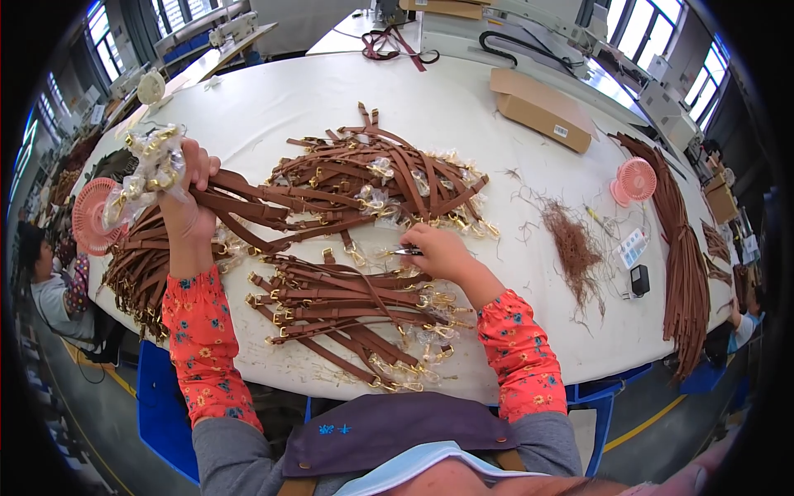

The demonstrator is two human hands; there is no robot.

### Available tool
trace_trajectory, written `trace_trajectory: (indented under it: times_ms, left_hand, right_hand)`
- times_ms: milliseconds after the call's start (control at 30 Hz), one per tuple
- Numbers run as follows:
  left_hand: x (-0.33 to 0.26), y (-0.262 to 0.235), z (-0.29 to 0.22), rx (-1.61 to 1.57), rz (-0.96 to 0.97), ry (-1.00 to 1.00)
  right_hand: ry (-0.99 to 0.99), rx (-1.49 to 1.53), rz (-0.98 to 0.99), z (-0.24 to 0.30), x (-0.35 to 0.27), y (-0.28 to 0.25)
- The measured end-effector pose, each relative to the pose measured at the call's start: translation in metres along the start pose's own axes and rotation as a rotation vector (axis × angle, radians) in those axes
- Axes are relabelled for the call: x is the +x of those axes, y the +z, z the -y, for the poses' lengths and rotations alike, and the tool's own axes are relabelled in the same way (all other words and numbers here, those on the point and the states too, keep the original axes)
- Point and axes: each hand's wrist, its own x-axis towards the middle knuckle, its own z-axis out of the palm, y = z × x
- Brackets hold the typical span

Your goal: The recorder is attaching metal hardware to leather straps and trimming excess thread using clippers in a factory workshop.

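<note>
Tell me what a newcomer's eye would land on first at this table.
First, the heaps of brown leather straps with gold clasps spread over the middle of the white table. Next, the left hand raised at the table's left, gripping a bundle of straps with plastic-wrapped clasps, while the right hand rests on the near pile holding a small tool. A pink fan stands at right.

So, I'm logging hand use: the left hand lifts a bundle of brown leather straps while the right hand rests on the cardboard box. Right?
Not quite. The left hand does lift a bundle of brown leather straps, but the right hand is not on the cardboard box; it holds a small metal tool over the strap pile, as the head view shows.
</note>
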Motion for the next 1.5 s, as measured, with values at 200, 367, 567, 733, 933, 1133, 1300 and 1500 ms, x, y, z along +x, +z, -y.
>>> trace_trajectory:
  times_ms: [200, 367, 567, 733, 933, 1133, 1300, 1500]
  left_hand:
    - [-0.045, 0.032, 0.02, 0.727, 0.639, -0.128]
    - [-0.099, 0.079, 0.075, 1.124, 0.958, -0.178]
    - [-0.159, 0.087, 0.111, 1.106, 1.237, -0.437]
    - [-0.11, 0.079, 0.085, 0.702, 1.381, -0.716]
    - [-0.088, 0.123, 0.132, 1.018, 0.867, -0.178]
    - [-0.107, 0.149, 0.164, 0.628, 0.738, -0.266]
    - [-0.109, 0.165, 0.133, 0.832, 0.881, -0.416]
    - [-0.104, 0.135, 0.127, 0.913, 0.934, -0.299]
  right_hand:
    - [-0.061, 0.668, -0.103, -0.005, -0.014, -0.016]
    - [0.312, 1.305, -0.113, -0.028, -0.047, -0.045]
    - [0.11, 1.901, -0.324, -0.055, -0.053, -0.054]
    - [-0.016, 2.076, -0.393, -0.026, -0.048, -0.072]
    - [-0.146, 1.55, -0.2, 0.011, -0.045, -0.062]
    - [0.14, 1.472, -0.094, 0.032, -0.065, -0.06]
    - [-0.129, 1.505, -0.078, 0.038, -0.073, -0.047]
    - [-0.254, 1.141, 0.025, 0.071, -0.059, -0.054]
